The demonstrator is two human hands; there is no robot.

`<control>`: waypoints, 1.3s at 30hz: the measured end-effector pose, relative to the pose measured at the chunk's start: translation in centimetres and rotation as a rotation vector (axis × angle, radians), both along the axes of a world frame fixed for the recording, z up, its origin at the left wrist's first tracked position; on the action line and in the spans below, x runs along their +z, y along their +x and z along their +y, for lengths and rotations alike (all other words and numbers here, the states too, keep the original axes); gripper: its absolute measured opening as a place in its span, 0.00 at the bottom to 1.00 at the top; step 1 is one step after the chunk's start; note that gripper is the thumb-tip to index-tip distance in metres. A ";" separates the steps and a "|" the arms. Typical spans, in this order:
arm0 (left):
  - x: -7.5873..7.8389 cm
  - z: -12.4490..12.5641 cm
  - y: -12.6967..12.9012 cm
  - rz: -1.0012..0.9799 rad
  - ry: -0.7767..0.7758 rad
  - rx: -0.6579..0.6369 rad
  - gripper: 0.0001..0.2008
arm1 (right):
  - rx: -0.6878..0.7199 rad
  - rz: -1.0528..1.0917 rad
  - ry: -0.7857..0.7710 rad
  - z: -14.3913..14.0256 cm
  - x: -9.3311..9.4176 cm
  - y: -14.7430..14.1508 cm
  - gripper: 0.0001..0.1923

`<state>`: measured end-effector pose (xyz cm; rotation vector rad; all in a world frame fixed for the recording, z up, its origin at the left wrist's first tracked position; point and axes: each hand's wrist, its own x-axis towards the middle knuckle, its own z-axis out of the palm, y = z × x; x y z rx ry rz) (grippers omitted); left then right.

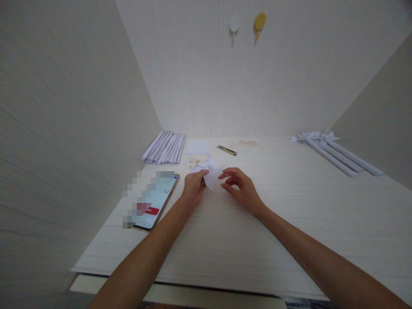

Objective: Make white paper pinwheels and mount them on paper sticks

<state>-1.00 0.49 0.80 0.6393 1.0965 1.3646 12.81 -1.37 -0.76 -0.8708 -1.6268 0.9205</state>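
A white paper pinwheel (pixel 213 175) with curled blades is pinched between the thumb and fingers of my left hand (pixel 193 185). A thin pale piece shows at those fingertips, too small to name. Close to the pinwheel's right blade is my right hand (pixel 240 186), its thumb and forefinger apart with nothing visible between them. Just behind my left hand lies a small pile of thin pale bits (pixel 193 162). Beyond that are a flat white paper sheet (pixel 197 147) and a pair of thread snips (pixel 227 150).
Rolled paper sticks (pixel 165 148) lie in a row at the back left. A phone (pixel 157 201) rests left of my left forearm. Several pinwheels on paper sticks (pixel 341 159) lie at the back right. Thin tan strands (pixel 247 143) sit near the back wall, which carries two hooks (pixel 259 21).
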 end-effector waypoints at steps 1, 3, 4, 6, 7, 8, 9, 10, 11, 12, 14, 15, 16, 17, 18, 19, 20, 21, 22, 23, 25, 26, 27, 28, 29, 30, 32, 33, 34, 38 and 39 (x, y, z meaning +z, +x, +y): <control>0.0 -0.1 0.1 0.000 0.003 -0.006 0.04 | -0.003 0.006 0.021 0.0 0.0 0.0 0.15; 0.1 -0.2 0.2 -0.007 0.010 -0.017 0.04 | 0.000 -0.007 0.057 -0.2 -0.1 0.0 0.16; 0.1 -0.3 0.3 -0.006 0.007 -0.024 0.04 | 0.009 -0.028 0.070 -0.2 -0.1 0.0 0.16; 0.2 -0.4 0.5 0.020 -0.007 -0.039 0.03 | 0.024 -0.078 0.085 -0.4 0.0 -0.1 0.16; 0.2 -0.5 0.6 0.041 -0.011 -0.045 0.03 | 0.023 -0.099 0.086 -0.4 0.0 -0.1 0.18; 0.2 -0.6 0.7 0.063 -0.013 -0.050 0.03 | 0.015 -0.113 0.084 -0.5 0.0 -0.1 0.20; 0.2 -0.6 0.8 0.081 -0.010 -0.052 0.03 | 0.002 -0.118 0.078 -0.6 0.0 -0.1 0.22; 0.1 -0.7 0.9 0.093 -0.004 -0.052 0.03 | -0.012 -0.123 0.069 -0.6 0.0 -0.1 0.23; 0.1 -0.7 0.9 0.100 0.002 -0.052 0.03 | -0.022 -0.129 0.061 -0.7 0.1 -0.1 0.22; 0.0 -0.7 0.9 0.106 0.005 -0.054 0.03 | -0.025 -0.137 0.054 -0.7 0.1 -0.1 0.19; -0.2 -0.7 1.0 0.116 0.012 -0.063 0.04 | -0.028 -0.160 0.036 -0.6 0.2 -0.1 0.10; -0.2 -0.7 1.0 0.119 0.016 -0.067 0.04 | -0.032 -0.166 0.022 -0.6 0.2 -0.1 0.05; -0.3 -0.7 1.0 0.117 0.021 -0.067 0.04 | -0.041 -0.161 0.001 -0.5 0.2 -0.1 0.02; -0.3 -0.7 1.1 0.109 0.027 -0.062 0.04 | -0.055 -0.145 -0.027 -0.4 0.2 -0.1 0.02; -0.4 -0.7 1.1 0.097 0.034 -0.053 0.05 | -0.075 -0.123 -0.062 -0.2 0.2 -0.1 0.03; -0.4 -0.8 1.1 0.085 0.041 -0.046 0.06 | -0.096 -0.100 -0.099 -0.1 0.1 -0.1 0.04; -0.4 -0.8 1.2 0.075 0.048 -0.040 0.07 | -0.117 -0.078 -0.133 0.0 0.1 0.0 0.05; -0.4 -0.8 1.2 0.069 0.056 -0.039 0.07 | -0.137 -0.055 -0.163 0.2 0.1 0.0 0.06; -0.4 -0.9 1.2 0.069 0.063 -0.040 0.08 | -0.153 -0.033 -0.187 0.2 0.0 0.0 0.07; -0.4 -0.9 1.3 0.072 0.067 -0.042 0.08 | -0.162 -0.012 -0.206 0.3 0.0 -0.1 0.08; -0.4 -1.0 1.3 0.081 0.073 -0.040 0.09 | -0.172 0.035 -0.229 0.3 0.0 -0.1 0.08; -0.5 -1.0 1.4 0.084 0.076 -0.038 0.08 | -0.179 0.056 -0.235 0.3 0.1 -0.2 0.09; -0.5 -1.0 1.4 0.086 0.077 -0.035 0.08 | -0.188 0.071 -0.237 0.3 0.1 -0.3 0.09; -0.5 -1.0 1.5 0.088 0.079 -0.031 0.07 | -0.201 0.085 -0.235 0.3 0.0 -0.3 0.09; -0.5 -1.1 1.6 0.089 0.080 -0.027 0.07 | -0.216 0.097 -0.230 0.3 0.0 -0.3 0.09; -0.5 -1.1 1.7 0.091 0.080 -0.021 0.07 | -0.232 0.103 -0.222 0.4 -0.1 -0.4 0.09; -0.6 -1.2 2.0 0.098 0.085 -0.016 0.07 | -0.259 0.102 -0.199 0.5 -0.3 -0.4 0.09; -0.7 -1.2 2.1 0.103 0.088 -0.017 0.07 | -0.267 0.100 -0.185 0.6 -0.4 -0.4 0.08; -0.8 -1.3 2.2 0.110 0.093 -0.020 0.07 | -0.274 0.101 -0.170 0.6 -0.5 -0.3 0.08; -1.1 -1.3 2.4 0.142 0.119 -0.020 0.06 | -0.289 0.129 -0.135 0.9 -0.8 -0.3 0.08; -1.2 -1.3 2.5 0.148 0.125 -0.019 0.06 | -0.297 0.131 -0.132 0.9 -0.8 -0.3 0.08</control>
